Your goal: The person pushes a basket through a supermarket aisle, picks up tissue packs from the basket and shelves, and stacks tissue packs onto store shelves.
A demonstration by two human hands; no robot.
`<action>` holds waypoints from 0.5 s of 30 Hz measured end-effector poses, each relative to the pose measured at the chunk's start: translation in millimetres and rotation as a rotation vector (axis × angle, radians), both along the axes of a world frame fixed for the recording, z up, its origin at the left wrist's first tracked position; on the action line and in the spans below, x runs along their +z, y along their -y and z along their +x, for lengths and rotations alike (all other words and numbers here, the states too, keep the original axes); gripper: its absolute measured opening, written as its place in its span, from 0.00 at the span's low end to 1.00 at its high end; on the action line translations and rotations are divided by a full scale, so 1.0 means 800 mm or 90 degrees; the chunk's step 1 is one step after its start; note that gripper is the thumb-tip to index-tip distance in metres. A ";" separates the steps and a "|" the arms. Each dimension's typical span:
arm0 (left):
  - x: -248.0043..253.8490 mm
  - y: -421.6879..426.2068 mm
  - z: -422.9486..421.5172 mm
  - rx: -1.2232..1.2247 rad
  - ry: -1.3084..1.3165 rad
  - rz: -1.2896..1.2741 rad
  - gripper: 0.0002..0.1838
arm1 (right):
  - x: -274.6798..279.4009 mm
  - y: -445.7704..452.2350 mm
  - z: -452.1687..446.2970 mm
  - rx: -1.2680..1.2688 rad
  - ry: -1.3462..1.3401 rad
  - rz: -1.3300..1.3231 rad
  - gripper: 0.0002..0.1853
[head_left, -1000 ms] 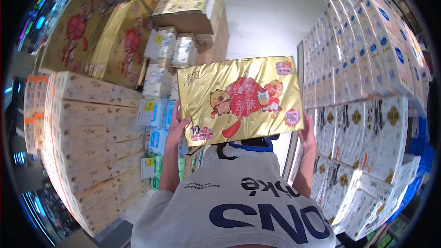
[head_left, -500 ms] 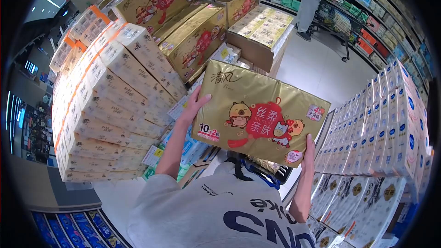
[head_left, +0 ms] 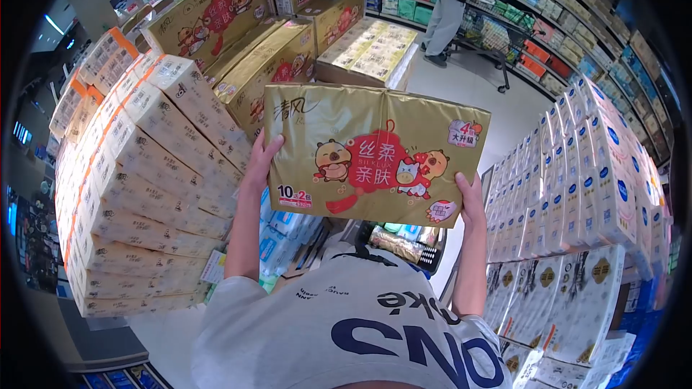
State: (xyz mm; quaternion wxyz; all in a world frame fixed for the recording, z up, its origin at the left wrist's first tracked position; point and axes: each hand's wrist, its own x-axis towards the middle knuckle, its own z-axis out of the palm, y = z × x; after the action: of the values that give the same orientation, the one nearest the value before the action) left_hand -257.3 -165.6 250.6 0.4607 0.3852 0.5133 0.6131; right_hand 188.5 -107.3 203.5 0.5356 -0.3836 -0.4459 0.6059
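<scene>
Pack (head_left: 378, 162) in shiny gold is up in front of the person's shirt (head_left: 339, 310). The left hand (head_left: 261, 162) has its fingers clamped on one end, and the right hand (head_left: 472, 198) has its fingers clamped on the other. Below it is a black basket (head_left: 429, 254). A tall pile (head_left: 137, 202) is on the left, another person (head_left: 445, 20) far off.

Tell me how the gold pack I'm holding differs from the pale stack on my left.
The gold pack has large artwork; the pale stack, small markings. The gold pack is held between your left hand and right hand; the pale stack stands unheld, layered. Both carry printing.
</scene>
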 end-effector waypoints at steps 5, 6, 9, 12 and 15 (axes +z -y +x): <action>-0.002 -0.011 0.002 -0.039 -0.172 0.163 0.42 | 0.014 -0.018 0.049 -0.004 0.132 0.169 0.41; 0.005 -0.013 0.008 -0.031 -0.217 0.183 0.44 | 0.024 -0.020 0.058 -0.011 0.132 0.175 0.41; 0.028 -0.023 0.029 -0.052 -0.221 0.212 0.45 | 0.052 -0.022 0.076 -0.003 0.158 0.210 0.40; 0.040 -0.040 0.049 -0.038 -0.209 0.227 0.45 | 0.058 -0.035 0.091 -0.019 0.101 0.216 0.39; 0.050 -0.055 0.060 -0.063 -0.241 0.200 0.46 | 0.057 -0.046 0.105 -0.055 0.085 0.212 0.39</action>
State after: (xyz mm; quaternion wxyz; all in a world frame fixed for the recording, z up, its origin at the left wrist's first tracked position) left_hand -209.3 -121.3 290.6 0.3202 0.5849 0.4694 0.5788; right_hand 272.2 -70.6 249.2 0.5863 -0.3477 -0.5575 0.4738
